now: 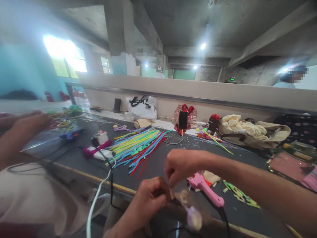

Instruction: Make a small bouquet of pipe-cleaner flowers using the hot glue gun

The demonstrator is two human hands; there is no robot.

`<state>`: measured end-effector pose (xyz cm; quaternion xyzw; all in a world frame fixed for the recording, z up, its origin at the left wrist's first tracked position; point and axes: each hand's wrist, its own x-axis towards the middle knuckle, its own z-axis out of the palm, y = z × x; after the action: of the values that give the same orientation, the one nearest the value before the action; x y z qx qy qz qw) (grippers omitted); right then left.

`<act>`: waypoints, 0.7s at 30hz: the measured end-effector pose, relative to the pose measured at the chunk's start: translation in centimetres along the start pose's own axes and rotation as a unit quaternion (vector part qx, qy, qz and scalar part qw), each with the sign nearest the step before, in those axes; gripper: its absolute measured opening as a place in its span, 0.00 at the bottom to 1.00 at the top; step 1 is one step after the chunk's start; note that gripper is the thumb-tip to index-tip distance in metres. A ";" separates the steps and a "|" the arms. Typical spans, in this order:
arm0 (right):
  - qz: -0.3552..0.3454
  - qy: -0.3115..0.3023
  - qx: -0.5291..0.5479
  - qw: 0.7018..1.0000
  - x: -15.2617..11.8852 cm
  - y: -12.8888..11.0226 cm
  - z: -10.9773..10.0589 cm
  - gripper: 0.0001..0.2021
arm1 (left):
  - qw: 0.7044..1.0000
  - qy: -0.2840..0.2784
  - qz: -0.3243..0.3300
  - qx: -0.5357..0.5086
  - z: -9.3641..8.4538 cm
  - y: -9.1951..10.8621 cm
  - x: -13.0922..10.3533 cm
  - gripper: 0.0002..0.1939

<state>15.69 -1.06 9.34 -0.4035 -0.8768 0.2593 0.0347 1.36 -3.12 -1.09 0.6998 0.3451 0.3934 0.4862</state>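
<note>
My left hand (150, 201) and right hand (182, 165) pinched a blurred craft piece (194, 217); a pink glue gun (206, 190) crowded close, coloured pipe cleaners (138, 145) lying beyond.

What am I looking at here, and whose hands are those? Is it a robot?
No robot here! It's one picture, from a camera on a person's head, looking forward and down. The left hand and right hand in the middle are that person's own. The hand at the far left is somebody else's.

The left hand seems to pinch a small thing with a lilac end, too blurry to name. The right hand is curled close above; I can't tell whether it grips too.

On the dark table lie colourful stems, a pink glue gun and a power strip. Behind them, a phone leans upright against a patterned bag.
</note>
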 end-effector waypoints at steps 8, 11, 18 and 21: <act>0.044 0.163 0.342 0.924 0.7 3.1 5.3 0.10 | 0.910 0.166 -0.085 -0.370 0.5 -0.3 0.4 0.11; 0.032 0.294 0.362 0.884 0.8 2.3 8.2 0.11 | 0.898 0.222 -0.066 -0.375 1.0 -0.5 0.9 0.09; 0.049 0.442 0.357 0.822 2.2 2.4 10.5 0.10 | 0.931 0.296 -0.048 -0.208 1.4 -1.6 1.3 0.07; 0.072 0.456 0.348 0.816 2.6 3.0 10.8 0.10 | 0.943 0.315 -0.050 -0.095 1.2 -1.4 1.1 0.06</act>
<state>13.11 -2.12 -1.82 -0.4986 -0.5802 0.3350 0.5500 2.79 -2.24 -2.40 0.4727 0.4764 0.5996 0.4360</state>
